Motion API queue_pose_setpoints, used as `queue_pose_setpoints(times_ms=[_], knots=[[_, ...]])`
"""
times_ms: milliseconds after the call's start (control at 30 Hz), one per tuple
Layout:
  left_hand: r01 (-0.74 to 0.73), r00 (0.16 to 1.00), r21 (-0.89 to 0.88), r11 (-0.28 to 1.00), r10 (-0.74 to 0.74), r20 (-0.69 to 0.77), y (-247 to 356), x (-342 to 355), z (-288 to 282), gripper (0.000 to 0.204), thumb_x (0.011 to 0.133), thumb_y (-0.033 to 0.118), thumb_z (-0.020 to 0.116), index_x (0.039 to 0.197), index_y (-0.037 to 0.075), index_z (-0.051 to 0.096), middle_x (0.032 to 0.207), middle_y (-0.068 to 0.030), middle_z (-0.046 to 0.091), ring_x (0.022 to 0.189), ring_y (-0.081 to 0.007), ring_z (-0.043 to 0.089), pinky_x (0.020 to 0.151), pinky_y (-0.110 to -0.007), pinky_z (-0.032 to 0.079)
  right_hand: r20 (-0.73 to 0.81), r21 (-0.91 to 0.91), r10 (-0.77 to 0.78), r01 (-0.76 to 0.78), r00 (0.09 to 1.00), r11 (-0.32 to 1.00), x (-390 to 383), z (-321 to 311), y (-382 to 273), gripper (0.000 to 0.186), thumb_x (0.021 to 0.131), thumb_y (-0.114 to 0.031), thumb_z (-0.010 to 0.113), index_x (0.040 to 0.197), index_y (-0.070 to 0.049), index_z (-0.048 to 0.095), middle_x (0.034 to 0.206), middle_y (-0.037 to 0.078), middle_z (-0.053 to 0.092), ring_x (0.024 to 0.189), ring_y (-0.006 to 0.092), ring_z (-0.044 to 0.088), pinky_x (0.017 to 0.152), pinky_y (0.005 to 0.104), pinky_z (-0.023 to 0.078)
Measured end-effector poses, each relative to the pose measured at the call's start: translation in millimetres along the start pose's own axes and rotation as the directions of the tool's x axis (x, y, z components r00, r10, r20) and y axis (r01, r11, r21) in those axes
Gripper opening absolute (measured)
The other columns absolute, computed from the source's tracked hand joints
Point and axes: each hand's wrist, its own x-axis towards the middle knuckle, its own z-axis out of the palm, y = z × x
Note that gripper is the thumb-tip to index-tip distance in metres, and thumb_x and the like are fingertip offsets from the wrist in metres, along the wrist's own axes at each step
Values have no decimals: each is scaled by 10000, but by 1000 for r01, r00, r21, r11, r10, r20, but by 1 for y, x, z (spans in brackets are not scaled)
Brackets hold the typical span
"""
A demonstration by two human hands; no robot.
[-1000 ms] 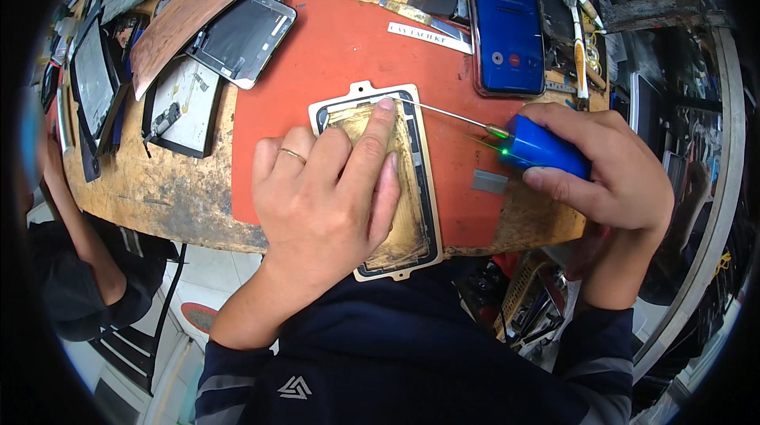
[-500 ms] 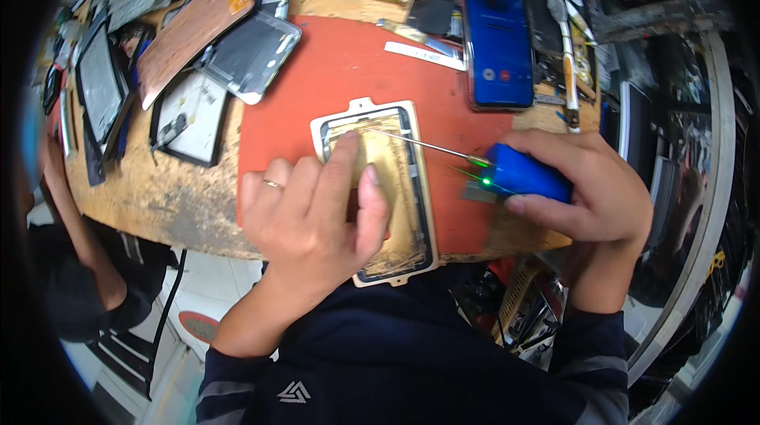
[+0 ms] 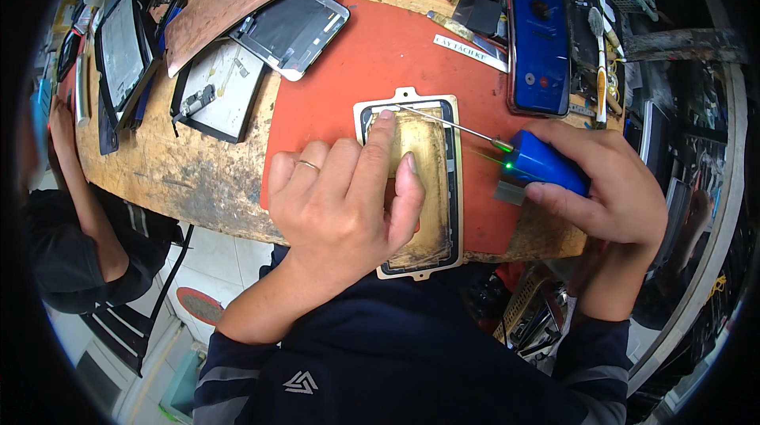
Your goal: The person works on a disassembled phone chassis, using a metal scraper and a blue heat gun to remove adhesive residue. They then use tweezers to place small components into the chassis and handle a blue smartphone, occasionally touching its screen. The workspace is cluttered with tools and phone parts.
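Note:
A phone frame (image 3: 431, 227) with a worn gold-coloured inner plate sits in a pale tabbed holder (image 3: 366, 112), on the red mat's near edge. My left hand (image 3: 340, 195), wearing a ring, lies over its left side. The index fingertip touches near the top edge; the thumb is spread apart and the other fingers are bent. In my right hand (image 3: 609, 179) is a blue handheld power tool (image 3: 546, 165) with a lit green light. Its long thin metal shaft (image 3: 455, 125) reaches left, its tip at the frame's top edge beside my index fingertip.
On the red mat (image 3: 332, 100), a lit phone (image 3: 538, 45) stands at the far right, beside a white labelled strip (image 3: 470, 53) and brushes (image 3: 599, 68). Phone panels (image 3: 293, 33) and frames pile up at left. Another person's arm (image 3: 87, 203) is at far left.
The whole scene has shifted right in the view. My left index fingertip and the tool's tip stay together near the frame's top edge; my grip on the tool looks the same.

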Motion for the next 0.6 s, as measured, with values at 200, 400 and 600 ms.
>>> queue_pose_setpoints(times_ms=[200, 400, 600], knots=[[-7, 1000, -12, 1000, 7, 7, -1, 0, 0, 372, 840, 255, 769, 1126, 19, 812, 717, -25, 535, 625, -210, 502, 636, -379, 339, 18, 7, -3, 3, 1000, 1000, 2, -5, 0, 512, 928, -266, 792, 1335, 21, 673, 1076, 257, 766, 970, 439, 763, 845, 454, 608], [-7, 1000, -16, 1000, 7, 21, -1, 0, 0, 371, 844, 255, 768, 1122, 14, 810, 717, -26, 534, 626, -213, 500, 640, -379, 341, 59, -3, -31, 31, 998, 1000, 6, -8, 1, 573, 918, -244, 817, 1346, 99, 651, 1124, 291, 756, 992, 435, 784, 895, 440, 612], [-8, 1000, -34, 999, 9, 5, -1, 1, 2, 363, 845, 250, 765, 1117, 15, 808, 714, -25, 526, 620, -212, 489, 631, -379, 335, 84, -61, -60, 65, 995, 996, 11, -10, -2, 575, 918, -240, 820, 1343, 108, 651, 1135, 297, 757, 989, 432, 787, 890, 437, 617]])
